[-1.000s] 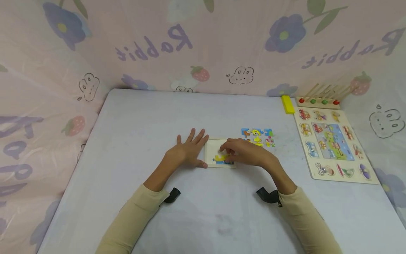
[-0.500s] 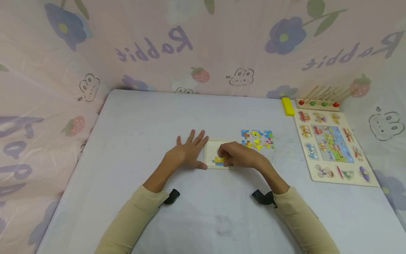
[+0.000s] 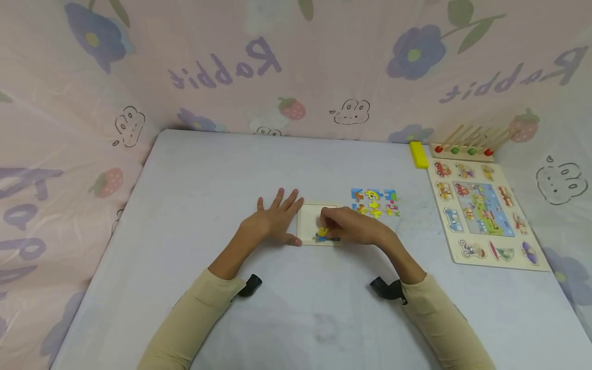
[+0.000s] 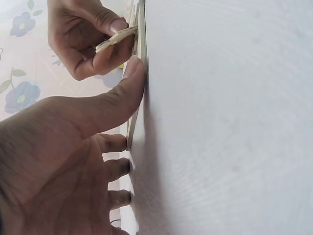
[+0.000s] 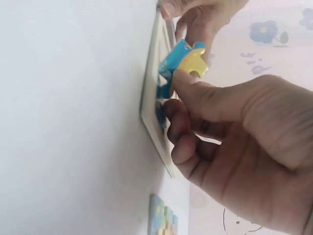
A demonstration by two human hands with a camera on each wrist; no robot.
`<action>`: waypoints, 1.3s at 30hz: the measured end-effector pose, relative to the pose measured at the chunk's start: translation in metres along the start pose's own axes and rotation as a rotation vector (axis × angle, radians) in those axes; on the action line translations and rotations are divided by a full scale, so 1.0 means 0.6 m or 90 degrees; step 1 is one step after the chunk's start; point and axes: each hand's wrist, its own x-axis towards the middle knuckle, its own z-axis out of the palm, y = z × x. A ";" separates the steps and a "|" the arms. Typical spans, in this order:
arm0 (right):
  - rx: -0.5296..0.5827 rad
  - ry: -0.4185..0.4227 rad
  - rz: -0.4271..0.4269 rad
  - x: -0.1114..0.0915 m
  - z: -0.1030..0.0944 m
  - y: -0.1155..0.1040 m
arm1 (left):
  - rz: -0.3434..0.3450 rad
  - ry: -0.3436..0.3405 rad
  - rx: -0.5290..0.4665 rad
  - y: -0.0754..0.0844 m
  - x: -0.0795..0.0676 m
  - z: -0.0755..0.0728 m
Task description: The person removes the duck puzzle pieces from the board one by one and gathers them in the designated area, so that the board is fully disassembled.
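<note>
A shallow wooden puzzle tray (image 3: 310, 218) lies on the table in front of the person. My left hand (image 3: 273, 221) spreads its fingers at the tray's left side, with the thumb (image 4: 128, 90) resting against its edge. My right hand (image 3: 353, 225) pinches a blue and yellow puzzle piece (image 5: 183, 58) between thumb and fingers, tilted up from the tray's floor. In the left wrist view the puzzle piece (image 4: 116, 39) shows its pale edge. Another blue piece (image 5: 160, 115) lies in the tray, partly hidden by the right hand's fingers.
Several loose puzzle pieces (image 3: 375, 203) lie in rows right of the tray. Farther right are a large picture board (image 3: 446, 221), a yellow block (image 3: 418, 155) and a wooden rack with pegs (image 3: 462, 152). A patterned curtain (image 3: 314, 67) stands behind the table.
My right hand has moved slightly left, its fingers closing on the blue and yellow puzzle piece. That piece lay flat and now tilts up. My left hand stays in place.
</note>
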 end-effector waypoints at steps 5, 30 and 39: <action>0.008 -0.008 0.004 -0.004 -0.006 -0.002 | -0.003 0.003 -0.002 -0.002 0.003 0.000; 0.014 0.143 0.112 -0.104 -0.105 0.045 | -0.007 0.018 0.009 0.000 0.004 0.004; 0.026 0.074 0.146 -0.144 -0.098 0.086 | -0.007 0.011 0.011 0.000 0.006 0.004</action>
